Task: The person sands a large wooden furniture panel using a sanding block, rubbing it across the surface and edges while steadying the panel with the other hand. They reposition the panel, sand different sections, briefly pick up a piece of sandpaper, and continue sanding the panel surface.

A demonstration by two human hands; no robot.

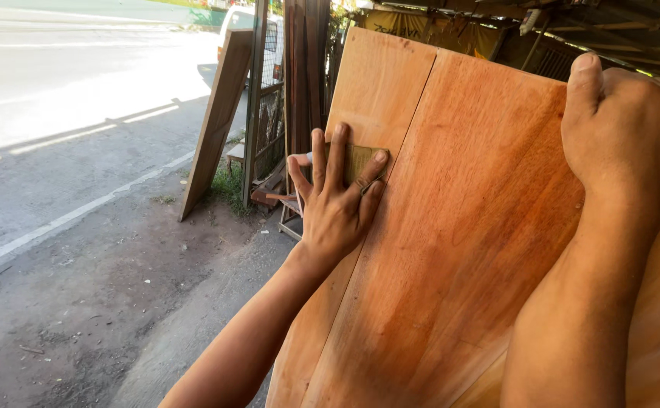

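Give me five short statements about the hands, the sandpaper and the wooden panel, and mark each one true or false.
1. The left hand presses a small olive-brown sheet of sandpaper flat against the large reddish-orange wooden panel. True.
2. The right hand holds a hammer. False: it grips the panel's top edge, with no tool in view.
3. The panel lies flat on the ground. False: it stands tilted.
4. A brown wooden plank leans upright by the roadside. True.
5. The left hand wears a glove. False: it is bare.
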